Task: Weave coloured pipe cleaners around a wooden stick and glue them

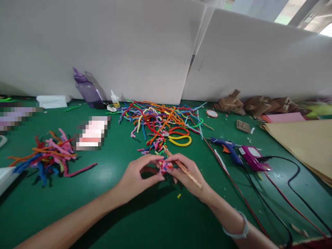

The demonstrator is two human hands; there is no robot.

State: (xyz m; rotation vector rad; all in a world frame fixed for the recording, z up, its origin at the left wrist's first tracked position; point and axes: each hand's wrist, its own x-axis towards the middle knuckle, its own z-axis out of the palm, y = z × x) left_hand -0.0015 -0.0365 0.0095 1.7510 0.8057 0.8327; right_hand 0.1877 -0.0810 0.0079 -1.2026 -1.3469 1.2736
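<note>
Colorful fuzzy piece (165, 167) pinched between both hands (135, 178) (189, 184) above table (64, 197)

Many-coloured fuzzy strands (158, 116) over a deep green surface (145, 228).
The small bundle (165, 167) blends pink, red, blue and yellow; the stick (188, 174) is mottled reddish brown. The scissors (166, 135) have one red-orange loop and one yellow. The glue gun (233, 153) is blue with an orange trigger (225, 149), the box (251, 159) magenta, the bottle (87, 90) smoky purple. The wristband (245, 227) is pale bluish, the large paper (298, 141) plain tan, the panels (116, 45) plain whitish grey.
</note>
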